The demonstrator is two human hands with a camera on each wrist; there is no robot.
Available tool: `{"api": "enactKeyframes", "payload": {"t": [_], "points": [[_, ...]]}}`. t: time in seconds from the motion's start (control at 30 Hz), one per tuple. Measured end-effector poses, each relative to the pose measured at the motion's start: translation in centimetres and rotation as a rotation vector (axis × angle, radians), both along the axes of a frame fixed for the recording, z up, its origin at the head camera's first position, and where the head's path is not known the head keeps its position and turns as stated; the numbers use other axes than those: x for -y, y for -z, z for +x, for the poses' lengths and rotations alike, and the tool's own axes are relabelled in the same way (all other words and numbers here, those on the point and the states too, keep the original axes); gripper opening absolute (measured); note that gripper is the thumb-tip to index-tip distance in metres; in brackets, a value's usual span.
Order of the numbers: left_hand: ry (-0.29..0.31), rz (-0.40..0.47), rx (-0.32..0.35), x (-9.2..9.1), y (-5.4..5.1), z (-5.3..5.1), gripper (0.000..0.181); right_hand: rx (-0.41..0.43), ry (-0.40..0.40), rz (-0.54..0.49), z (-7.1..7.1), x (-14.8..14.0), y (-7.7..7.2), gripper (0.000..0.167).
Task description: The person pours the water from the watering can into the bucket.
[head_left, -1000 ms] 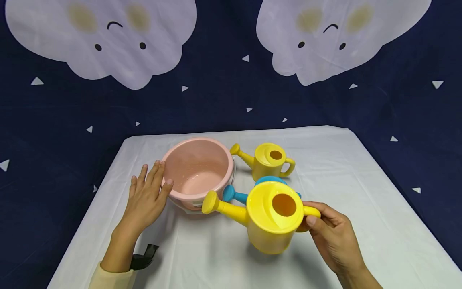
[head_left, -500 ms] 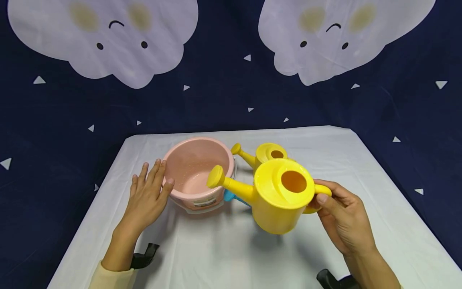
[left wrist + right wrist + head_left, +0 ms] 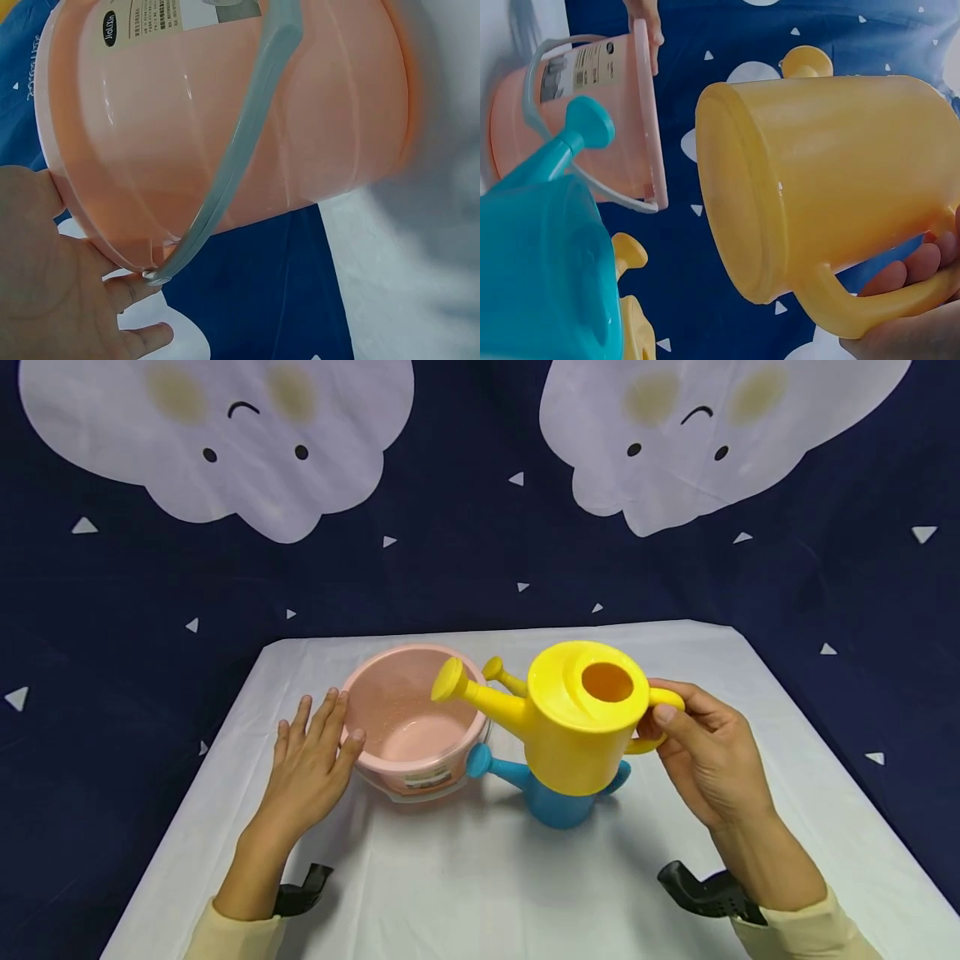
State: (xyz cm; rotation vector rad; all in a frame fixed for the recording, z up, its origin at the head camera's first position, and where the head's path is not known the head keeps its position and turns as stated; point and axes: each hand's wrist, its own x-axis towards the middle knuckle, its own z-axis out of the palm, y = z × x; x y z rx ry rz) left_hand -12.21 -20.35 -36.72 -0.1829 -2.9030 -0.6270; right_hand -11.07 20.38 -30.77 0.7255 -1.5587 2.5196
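In the head view a pink bucket [image 3: 420, 766] stands upright, and my left hand [image 3: 303, 772] rests against its left rim with fingers straight. The left wrist view shows that hand [image 3: 60, 277] at the rim beside the grey bucket handle [image 3: 240, 146]. My right hand [image 3: 712, 752] grips the handle of a yellow watering can [image 3: 573, 752], held in the air with its spout toward the bucket. Below and partly behind it stands a blue watering can [image 3: 558, 808]. A second yellow watering can [image 3: 512, 681] is mostly hidden behind the raised one.
A white cloth covers the table [image 3: 465, 893]. Behind it hangs a dark blue backdrop [image 3: 465, 585] with clouds and small triangles. Black straps with protruding parts are on both wrists.
My right hand has lifted the yellow watering can up and away from me, uncovering the blue can's lower part and covering most of the rear yellow can. My left hand has stayed at the bucket.
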Motion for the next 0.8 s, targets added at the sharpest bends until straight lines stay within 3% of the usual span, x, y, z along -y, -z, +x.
{"api": "enactKeyframes", "payload": {"t": [0.53, 0.8], "points": [[-0.001, -0.015, 0.010, 0.0, -0.2, -0.1, 0.065, 0.023, 0.043, 0.023, -3.9, 0.0, -0.4, 0.022], [-0.003, -0.022, 0.002, 0.1, 0.0, -0.1, 0.065, 0.068, 0.067, 0.095, -5.3, 0.6, -0.7, 0.018]]}}
